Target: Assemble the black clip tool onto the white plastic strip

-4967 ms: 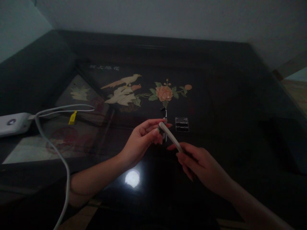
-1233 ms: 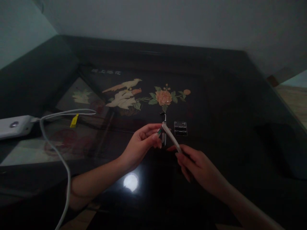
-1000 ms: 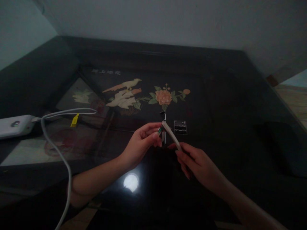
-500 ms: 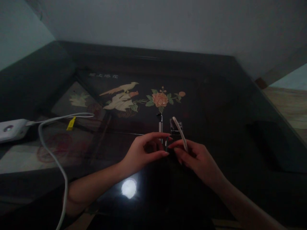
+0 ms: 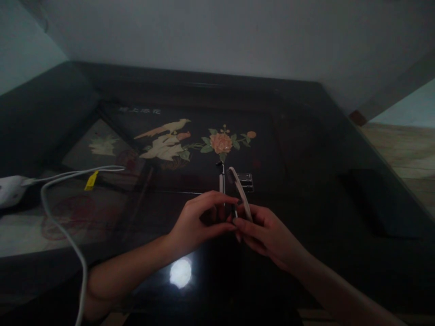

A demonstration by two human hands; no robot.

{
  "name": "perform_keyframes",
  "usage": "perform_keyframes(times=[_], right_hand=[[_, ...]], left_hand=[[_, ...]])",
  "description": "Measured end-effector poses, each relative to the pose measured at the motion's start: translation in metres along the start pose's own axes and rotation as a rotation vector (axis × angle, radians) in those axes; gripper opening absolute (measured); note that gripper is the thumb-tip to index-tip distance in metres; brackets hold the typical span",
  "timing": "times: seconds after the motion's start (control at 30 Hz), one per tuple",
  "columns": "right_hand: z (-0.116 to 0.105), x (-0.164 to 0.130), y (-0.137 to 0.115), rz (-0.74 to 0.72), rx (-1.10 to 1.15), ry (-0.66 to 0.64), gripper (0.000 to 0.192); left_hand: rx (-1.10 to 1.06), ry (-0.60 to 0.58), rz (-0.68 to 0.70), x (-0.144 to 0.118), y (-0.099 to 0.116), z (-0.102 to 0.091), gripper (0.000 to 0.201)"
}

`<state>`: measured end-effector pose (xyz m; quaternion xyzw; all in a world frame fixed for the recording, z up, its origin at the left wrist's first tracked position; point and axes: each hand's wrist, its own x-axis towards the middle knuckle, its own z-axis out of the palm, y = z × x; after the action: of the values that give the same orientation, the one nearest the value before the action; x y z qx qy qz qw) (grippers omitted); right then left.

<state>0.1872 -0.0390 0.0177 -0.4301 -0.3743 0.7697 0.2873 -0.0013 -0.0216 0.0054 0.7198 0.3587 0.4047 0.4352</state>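
At mid-frame, the left hand [image 5: 200, 217] is pinching one small piece [image 5: 235, 211], while the right hand [image 5: 268, 231] is gripping one brush [image 5: 242, 192] and seemingly touching the piece too; holding it by its ends should keep it steady. Just above, one rod [image 5: 222, 183] and one case [image 5: 248, 182] are lying on the surface [image 5: 299, 136]; at frame left, one cable [image 5: 83, 271] is trailing from one white device [image 5: 12, 190].

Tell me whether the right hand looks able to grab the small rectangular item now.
Probably not: the right hand holds the toothbrush, which partly covers the small rectangular item in this view.
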Motion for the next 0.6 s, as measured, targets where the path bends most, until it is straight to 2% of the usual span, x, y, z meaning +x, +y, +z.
perform_keyframes(times=[0.17,0.6], right_hand=[[-0.0075,0.0026,0.0034,-0.038,0.003,0.004,0.032],[-0.0089,0.0015,-0.0003,-0.055,-0.136,0.03,0.029]], left_hand=[[-0.036,0.057,-0.117,0.0004,0.0017,-0.0008,0.017],[-0.139,0.041,-0.18,0.0013,0.0029,0.0009,0.012]])
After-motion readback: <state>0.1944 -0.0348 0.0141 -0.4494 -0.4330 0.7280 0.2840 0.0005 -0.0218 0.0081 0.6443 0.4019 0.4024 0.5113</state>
